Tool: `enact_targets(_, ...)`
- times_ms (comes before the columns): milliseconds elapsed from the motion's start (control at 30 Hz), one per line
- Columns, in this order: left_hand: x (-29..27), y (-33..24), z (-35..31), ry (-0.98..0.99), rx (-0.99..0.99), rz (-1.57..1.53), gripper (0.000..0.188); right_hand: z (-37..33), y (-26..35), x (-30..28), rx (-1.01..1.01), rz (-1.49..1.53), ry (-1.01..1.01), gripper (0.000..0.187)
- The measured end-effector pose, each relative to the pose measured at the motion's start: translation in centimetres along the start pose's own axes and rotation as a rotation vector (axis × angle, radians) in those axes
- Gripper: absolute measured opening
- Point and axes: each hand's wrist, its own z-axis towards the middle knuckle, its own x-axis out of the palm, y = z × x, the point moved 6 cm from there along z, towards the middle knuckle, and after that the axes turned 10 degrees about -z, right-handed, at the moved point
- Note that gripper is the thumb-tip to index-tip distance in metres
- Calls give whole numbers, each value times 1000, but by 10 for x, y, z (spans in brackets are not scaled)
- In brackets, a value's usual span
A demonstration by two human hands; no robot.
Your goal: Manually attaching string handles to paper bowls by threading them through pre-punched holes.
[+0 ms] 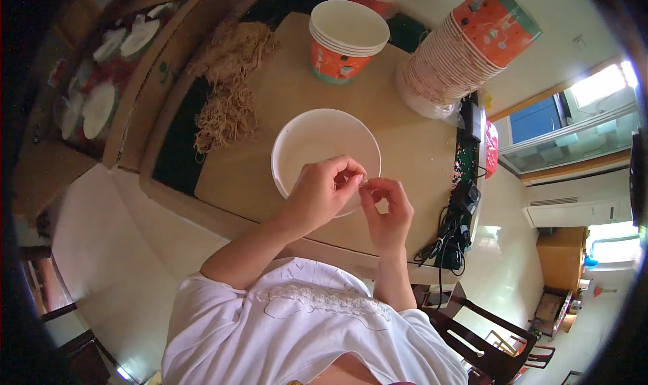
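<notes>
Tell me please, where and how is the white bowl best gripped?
I would pinch the white bowl by its left rim, coming from the left. It stands upright, opening upward, and that edge is uncovered; the left hand partly hides the near edge.

Bright window [613, 244], pale, perhaps tiled floor [128, 250].

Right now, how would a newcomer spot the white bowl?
Find the brown-topped table, then the left hand over its near side. The bowl beneath is wide and plain white, unlike the stacked, orange-patterned cups beyond it.
</notes>
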Motion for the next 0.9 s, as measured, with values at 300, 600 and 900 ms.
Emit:
enact_targets(300,-3,0,1,-31,46,-68,11,-1,0,0,24,-29,14,11)
enact_targets(600,-2,-3,0,77,-2,37,13,-1,1,0,13,-23,6,11)
enact_targets(900,-3,-1,-1,28,-12,30,8,-1,4,1,0,-88,66,10)
